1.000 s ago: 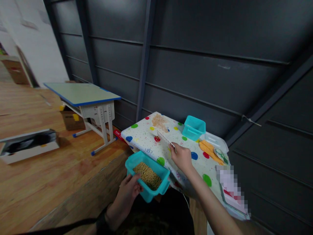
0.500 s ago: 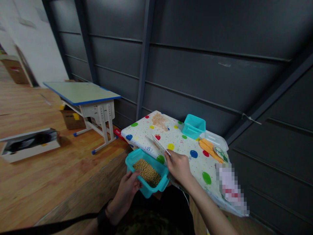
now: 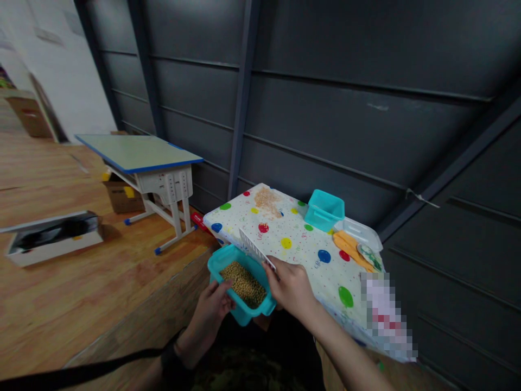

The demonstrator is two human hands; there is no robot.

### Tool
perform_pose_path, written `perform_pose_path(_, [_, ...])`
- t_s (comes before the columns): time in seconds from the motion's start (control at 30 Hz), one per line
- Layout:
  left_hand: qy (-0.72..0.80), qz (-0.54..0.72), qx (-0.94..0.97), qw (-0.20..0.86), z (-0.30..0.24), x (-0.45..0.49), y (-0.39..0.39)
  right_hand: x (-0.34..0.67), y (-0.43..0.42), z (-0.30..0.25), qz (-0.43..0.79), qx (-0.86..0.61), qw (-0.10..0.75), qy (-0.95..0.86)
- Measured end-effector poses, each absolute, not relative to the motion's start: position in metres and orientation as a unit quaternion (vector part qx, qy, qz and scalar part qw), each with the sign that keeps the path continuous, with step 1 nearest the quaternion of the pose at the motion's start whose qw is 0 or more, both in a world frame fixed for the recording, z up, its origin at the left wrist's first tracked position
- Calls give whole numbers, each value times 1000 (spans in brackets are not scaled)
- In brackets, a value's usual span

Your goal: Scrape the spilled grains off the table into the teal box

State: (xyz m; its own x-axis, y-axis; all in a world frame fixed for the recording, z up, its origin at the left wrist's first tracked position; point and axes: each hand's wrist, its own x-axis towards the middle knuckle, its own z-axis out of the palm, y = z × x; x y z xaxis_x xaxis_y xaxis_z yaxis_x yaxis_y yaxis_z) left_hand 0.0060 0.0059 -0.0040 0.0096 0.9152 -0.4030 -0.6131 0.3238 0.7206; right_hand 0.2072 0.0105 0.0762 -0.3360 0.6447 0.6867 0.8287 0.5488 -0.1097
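Observation:
A teal plastic box (image 3: 269,310) is held at the table's front edge, with a heap of yellow soybeans (image 3: 244,285) inside. My left hand (image 3: 215,301) closes on its near left rim, thumb on top. Above the box's far right side, my right hand (image 3: 291,285) grips a flat white slotted piece (image 3: 253,247), tilted along the table's edge; its exact kind is unclear. Small pale beige bits (image 3: 267,202) lie spread at the far left of the table, which has a balloon-print cover (image 3: 301,266). A few more lie nearer, by a red balloon print.
A second teal box (image 3: 324,210) stands at the back of the table against the dark wall. Beside it are a clear lid (image 3: 362,234), an orange cloth (image 3: 350,248) and a patterned round item (image 3: 369,255). A desk (image 3: 138,152) and an open white carton (image 3: 57,239) stand left.
My right hand has moved slightly left and down, bringing the white slotted piece over the box's far rim. My left hand keeps hold of the box.

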Motion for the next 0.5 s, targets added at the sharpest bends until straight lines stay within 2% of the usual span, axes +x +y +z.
perform_pose_path(0.27, [427,558,177,689,-14,5,9,220,12,79,-145,-480,388,-774])
perform_pose_path(0.5, [421,569,163,687,-18,4,10,229,20,75,-113,-505,334,-788])
